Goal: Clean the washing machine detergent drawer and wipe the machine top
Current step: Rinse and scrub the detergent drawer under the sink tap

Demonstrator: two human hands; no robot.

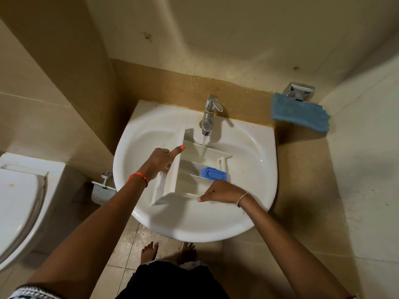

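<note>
Rinsing is in hand: the white plastic detergent drawer [172, 196] is held in the white ceramic basin [194, 227] under the running chrome tap [210, 113], left hand [164, 160] curled round its front panel — thumb straight — right hand [220, 192] pinching its near wall. Next, probably, tilting it so water reaches every compartment; no writing is legible.

no legible text, labels, numbers anywhere

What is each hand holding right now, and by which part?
Both hold the detergent drawer. The left hand grips its front panel, thumb along the panel's top edge. The right hand grips the near side wall.
</note>
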